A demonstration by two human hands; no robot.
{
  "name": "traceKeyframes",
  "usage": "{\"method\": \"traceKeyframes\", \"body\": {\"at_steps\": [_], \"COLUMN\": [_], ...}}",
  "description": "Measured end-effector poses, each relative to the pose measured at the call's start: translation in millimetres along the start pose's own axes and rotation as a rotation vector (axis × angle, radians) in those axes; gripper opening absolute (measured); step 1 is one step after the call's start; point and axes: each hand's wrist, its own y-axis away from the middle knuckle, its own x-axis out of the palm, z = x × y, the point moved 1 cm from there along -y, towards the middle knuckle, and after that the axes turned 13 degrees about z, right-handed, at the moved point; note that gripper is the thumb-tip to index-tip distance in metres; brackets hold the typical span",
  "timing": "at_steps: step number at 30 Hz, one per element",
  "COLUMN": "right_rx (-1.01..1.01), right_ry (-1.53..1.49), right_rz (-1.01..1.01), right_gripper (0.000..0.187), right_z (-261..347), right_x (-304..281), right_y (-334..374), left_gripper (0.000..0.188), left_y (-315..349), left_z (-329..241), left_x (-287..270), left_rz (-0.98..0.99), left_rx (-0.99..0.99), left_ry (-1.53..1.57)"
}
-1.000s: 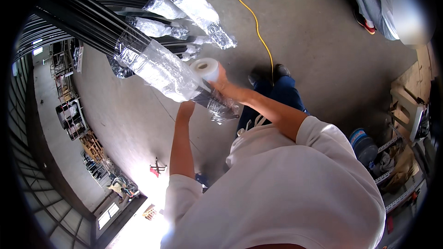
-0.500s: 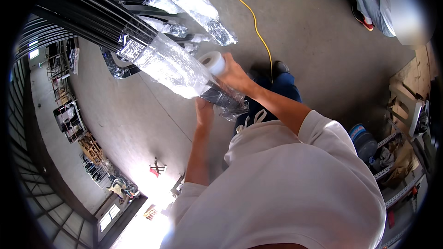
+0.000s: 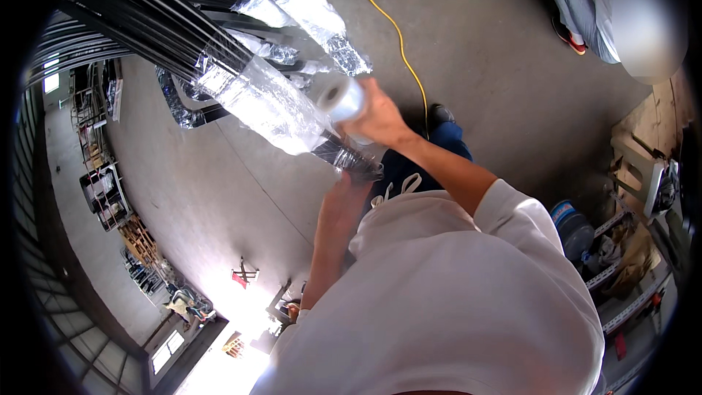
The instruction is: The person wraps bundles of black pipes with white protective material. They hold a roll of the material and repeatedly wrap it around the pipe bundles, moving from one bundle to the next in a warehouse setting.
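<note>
A bundle of long black tubes (image 3: 157,18) slants in from the upper left, its near part wrapped in clear stretch film (image 3: 267,106). My right hand (image 3: 382,118) is closed around a roll of stretch film (image 3: 341,99), held against the far side of the wrapped part and slightly blurred. Just at the bundle's near tip, my left hand (image 3: 344,199) is closed on the film-covered end from below. Its fingertips are partly hidden by the tubes and film.
Other black tube bundles with film-wrapped ends (image 3: 314,14) lie beyond. A yellow cable (image 3: 398,33) runs along the concrete floor to my feet. Another person (image 3: 585,11) is at the far right. Shelving (image 3: 621,263) with a blue bottle (image 3: 572,227) stands at right.
My left hand has moved right and nearer to me, from under the wrapped part to the bundle's tip. The film roll and my right hand have shifted only slightly.
</note>
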Motion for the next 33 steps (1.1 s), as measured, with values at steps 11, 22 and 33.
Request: {"method": "traceKeyframes", "body": {"at_steps": [11,22,33], "right_rx": [0.135,0.075,0.010], "right_ry": [-1.120,-1.357,-0.916], "right_rz": [0.694,0.789,0.425], "right_gripper": [0.081,0.091,0.080], "right_z": [-4,-33,50], "right_x": [-49,-17,-28], "right_y": [96,99,141], "left_gripper": [0.030,0.084,0.056], "left_y": [14,-70,-102], "left_z": [-16,-63,-15], "left_x": [-4,-52,-22], "left_rz": [0.207,0.798,1.129], "left_rx": [-0.044,-0.113,-0.209], "left_ry": [-0.260,-0.601,0.066]}}
